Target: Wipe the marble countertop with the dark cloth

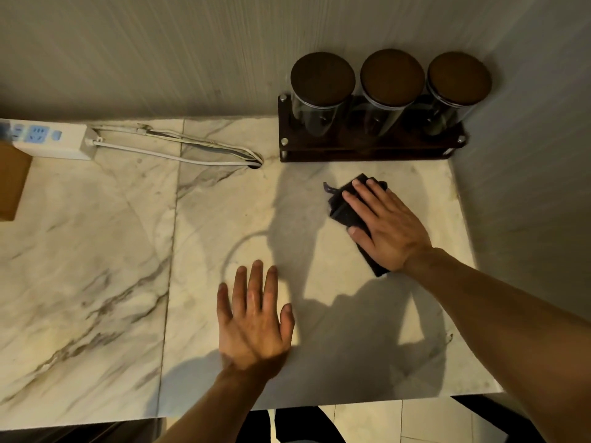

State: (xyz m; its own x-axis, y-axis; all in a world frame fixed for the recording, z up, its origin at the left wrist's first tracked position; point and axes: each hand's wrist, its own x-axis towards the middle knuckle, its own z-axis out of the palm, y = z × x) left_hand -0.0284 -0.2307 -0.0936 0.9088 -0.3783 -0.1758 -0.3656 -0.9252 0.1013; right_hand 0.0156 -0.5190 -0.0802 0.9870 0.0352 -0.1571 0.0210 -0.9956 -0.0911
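The marble desk (96, 266) fills most of the view, pale with grey-brown veins and a straight seam running from the back wall toward the near edge. At its back right corner stands a dark wooden rack (367, 148) holding three clear jars (391, 91) side by side, each closed with a round dark lid. Both bare forearms reach in from the near edge. The right arm stretches diagonally toward the back right, wrist nearly straight, and the right hand (388, 223) lies palm down with fingers extended and slightly spread, pressing flat on the dark cloth (343, 207) rather than gripping it. The cloth lies on the desk just in front of the rack, showing past the fingertips and thumb and again below the heel of the palm. The left hand (256, 318) is held palm down nearer the front edge, fingers straight and fanned wide, holding nothing; whether it touches the marble cannot be told. At the back left a white power strip (48, 140) rests on the desk, its white cables (179, 151) running right into a hole in the surface. A brown box (11, 183) sits at the far left edge.
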